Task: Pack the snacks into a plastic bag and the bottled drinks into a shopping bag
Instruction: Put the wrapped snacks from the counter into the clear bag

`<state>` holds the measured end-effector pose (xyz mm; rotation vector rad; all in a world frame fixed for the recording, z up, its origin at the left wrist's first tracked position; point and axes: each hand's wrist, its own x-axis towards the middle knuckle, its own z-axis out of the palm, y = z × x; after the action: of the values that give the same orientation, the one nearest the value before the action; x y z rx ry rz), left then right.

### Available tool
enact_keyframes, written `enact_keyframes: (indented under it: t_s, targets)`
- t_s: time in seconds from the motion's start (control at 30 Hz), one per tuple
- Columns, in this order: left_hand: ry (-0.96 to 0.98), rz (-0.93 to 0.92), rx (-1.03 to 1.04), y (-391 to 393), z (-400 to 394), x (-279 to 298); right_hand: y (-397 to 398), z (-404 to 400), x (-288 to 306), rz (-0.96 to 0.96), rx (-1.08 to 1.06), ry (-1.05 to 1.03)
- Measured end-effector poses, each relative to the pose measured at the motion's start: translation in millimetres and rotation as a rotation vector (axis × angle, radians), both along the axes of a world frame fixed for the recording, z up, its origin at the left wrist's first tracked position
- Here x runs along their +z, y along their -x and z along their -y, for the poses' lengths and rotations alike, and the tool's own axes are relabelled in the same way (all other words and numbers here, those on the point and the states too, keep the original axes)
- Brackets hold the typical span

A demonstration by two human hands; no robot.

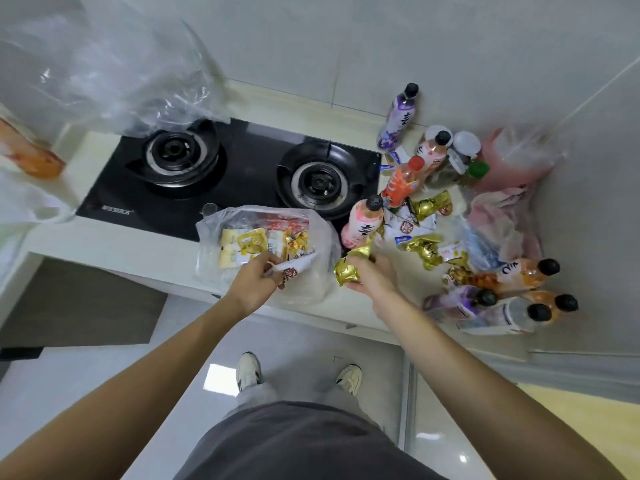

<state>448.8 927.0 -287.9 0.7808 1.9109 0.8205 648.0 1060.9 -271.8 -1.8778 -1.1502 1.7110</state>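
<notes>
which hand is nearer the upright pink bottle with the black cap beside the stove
Right. The right hand, holding gold-wrapped snacks, sits just below the pink bottle; the left hand is further left, at the clear plastic bag.

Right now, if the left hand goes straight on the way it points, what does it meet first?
Probably the snacks inside the clear plastic bag; the left hand already holds a white packet at its mouth. Depth is unclear.
</notes>
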Motion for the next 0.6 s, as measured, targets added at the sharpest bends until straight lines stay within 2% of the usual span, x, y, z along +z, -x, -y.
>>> enact_keyframes:
  t_s: [0.3,0.5,0.6]
  targets:
    - [0.038,-0.224,-0.008,92.5,6.4,-11.4,118.3,38.8,-21.7,0.039,0.178,-0.038]
    - [0.032,-0.255,-0.207,98.8,-20.6,-18.2,149.6,25.9,-38.6,0.269,0.170,-0.071]
    - [0.006,-0.315,-0.259,92.4,-36.5,-19.7,146.7,21.1,-27.9,0.372,0.170,-0.097]
